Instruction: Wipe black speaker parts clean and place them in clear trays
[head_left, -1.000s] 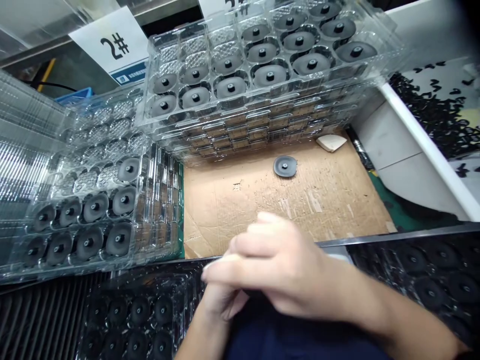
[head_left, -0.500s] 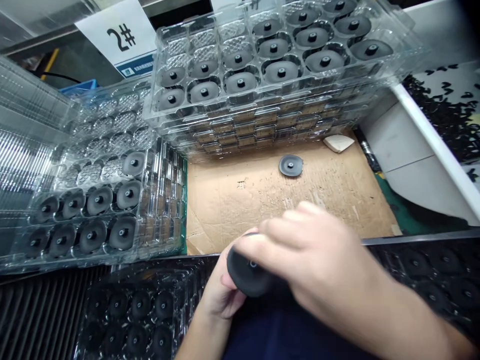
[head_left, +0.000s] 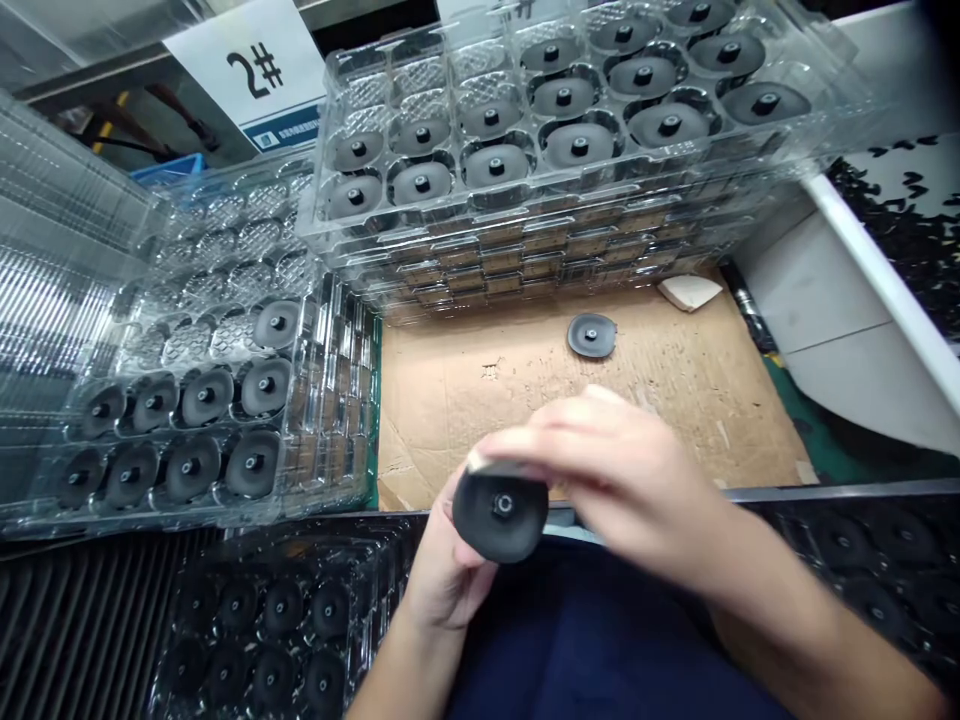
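Observation:
My left hand (head_left: pixel 442 570) is closed around the edge of a black round disc (head_left: pixel 499 525) with a small hollow stub at its centre, held tilted towards me. Above the disc's upper rim is my right hand (head_left: pixel 607 460), its fingers bent together and blurred. Something pale shows at its fingertips against the rim; I cannot make out what it is. Beyond the hands, a similar grey-black disc (head_left: pixel 592 336) lies stub up on the cardboard sheet (head_left: pixel 465 400).
Clear plastic trays (head_left: pixel 517 215) of discs are stacked at the back, and another stack (head_left: pixel 247 510) stands left. A pale wedge-shaped piece (head_left: pixel 690 291) lies on the cardboard. Small black parts (head_left: pixel 900 210) fill a white-edged bin at right. Dark trays (head_left: pixel 277 640) sit lower down.
My right hand has lifted slightly off the disc's face to its upper rim, uncovering the stub. The disc has risen a little in my left hand. The view has shifted slightly.

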